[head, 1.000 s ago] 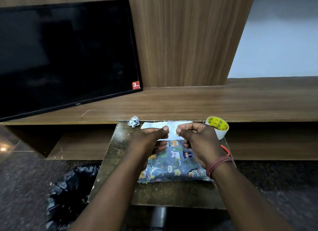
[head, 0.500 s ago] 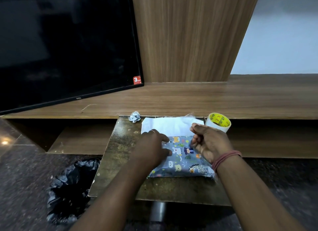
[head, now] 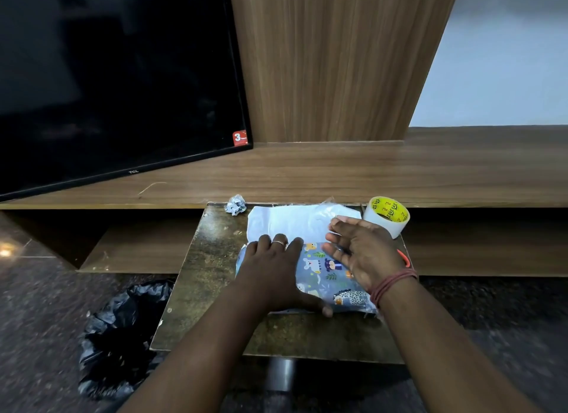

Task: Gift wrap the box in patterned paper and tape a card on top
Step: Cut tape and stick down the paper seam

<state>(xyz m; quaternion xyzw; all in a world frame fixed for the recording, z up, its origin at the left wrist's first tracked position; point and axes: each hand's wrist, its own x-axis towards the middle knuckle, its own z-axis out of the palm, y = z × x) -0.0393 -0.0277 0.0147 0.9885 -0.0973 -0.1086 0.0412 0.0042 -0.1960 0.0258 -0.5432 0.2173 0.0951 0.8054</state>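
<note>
Now my left hand (head: 278, 271) lies flat, pressing the box wrapped in grey animal-print paper (head: 330, 274) on the mottled brown tabletop (head: 209, 277), my right hand (head: 358, 252) spread empty above its white flap (head: 295, 220), which I'd smooth tight before taping; the black bin bag (head: 120, 335) shows no contents.
</note>
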